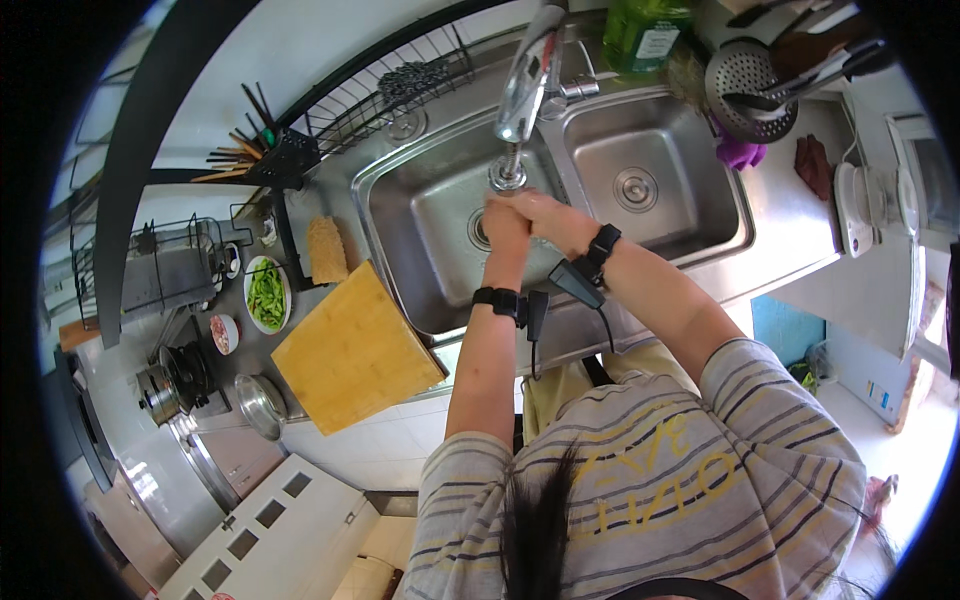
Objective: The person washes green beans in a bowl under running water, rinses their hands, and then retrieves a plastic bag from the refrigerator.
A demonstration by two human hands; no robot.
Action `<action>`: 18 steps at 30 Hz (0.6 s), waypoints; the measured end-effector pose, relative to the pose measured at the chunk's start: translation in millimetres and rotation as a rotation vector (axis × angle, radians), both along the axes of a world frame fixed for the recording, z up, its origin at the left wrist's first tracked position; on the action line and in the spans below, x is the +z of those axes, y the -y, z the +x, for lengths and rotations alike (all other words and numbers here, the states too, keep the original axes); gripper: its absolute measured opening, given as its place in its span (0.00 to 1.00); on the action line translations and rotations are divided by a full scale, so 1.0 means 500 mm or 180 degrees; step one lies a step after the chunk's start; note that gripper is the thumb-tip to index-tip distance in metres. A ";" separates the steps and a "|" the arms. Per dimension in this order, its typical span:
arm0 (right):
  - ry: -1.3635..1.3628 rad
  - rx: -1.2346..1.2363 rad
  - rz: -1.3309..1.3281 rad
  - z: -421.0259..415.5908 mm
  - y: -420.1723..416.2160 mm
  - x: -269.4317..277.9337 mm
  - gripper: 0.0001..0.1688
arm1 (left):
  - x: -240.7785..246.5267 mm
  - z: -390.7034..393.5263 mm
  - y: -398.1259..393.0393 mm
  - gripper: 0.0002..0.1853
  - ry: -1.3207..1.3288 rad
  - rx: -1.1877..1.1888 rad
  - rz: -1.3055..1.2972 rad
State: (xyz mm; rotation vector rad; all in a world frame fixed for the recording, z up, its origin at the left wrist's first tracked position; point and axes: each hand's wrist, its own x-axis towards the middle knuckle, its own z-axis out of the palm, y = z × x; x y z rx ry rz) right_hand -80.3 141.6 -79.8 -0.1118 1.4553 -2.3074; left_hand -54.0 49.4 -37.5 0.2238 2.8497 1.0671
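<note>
Below the chrome faucet (529, 82), my left hand (505, 222) and my right hand (553, 216) are pressed together. A stream of water (513, 159) falls from the spout onto them. Their fingers overlap, so I cannot tell whether anything is between them. Both are over the larger basin (442, 255) of a stainless steel double sink, close to its drain (478, 229). To their right is the smaller basin (682, 180). Each wrist wears a black strap with a cabled device.
A wooden cutting board (360, 349) overhangs the counter's front edge, left of the sink. Nearby are a loofah (327, 251), a plate of green vegetables (267, 295), a small bowl of meat (224, 334) and a steel bowl (261, 406). A green bottle (646, 34) and a skimmer (752, 90) stand behind right.
</note>
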 end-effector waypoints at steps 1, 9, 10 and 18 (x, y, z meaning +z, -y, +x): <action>0.0466 0.0039 -0.0345 0.021 0.037 0.034 0.13 | -0.061 0.008 0.038 0.13 -0.0005 0.0163 0.0511; 0.0827 -0.0048 -0.0639 0.065 0.025 0.131 0.09 | 0.100 0.021 -0.012 0.14 0.1504 0.1393 0.5171; 0.0391 -0.0030 0.0095 0.066 0.036 0.123 0.09 | 0.100 0.018 -0.011 0.13 0.1403 0.1312 0.5298; -0.0917 0.0480 0.2991 0.048 0.021 0.175 0.18 | 0.069 -0.002 0.022 0.13 0.2035 0.1842 0.3706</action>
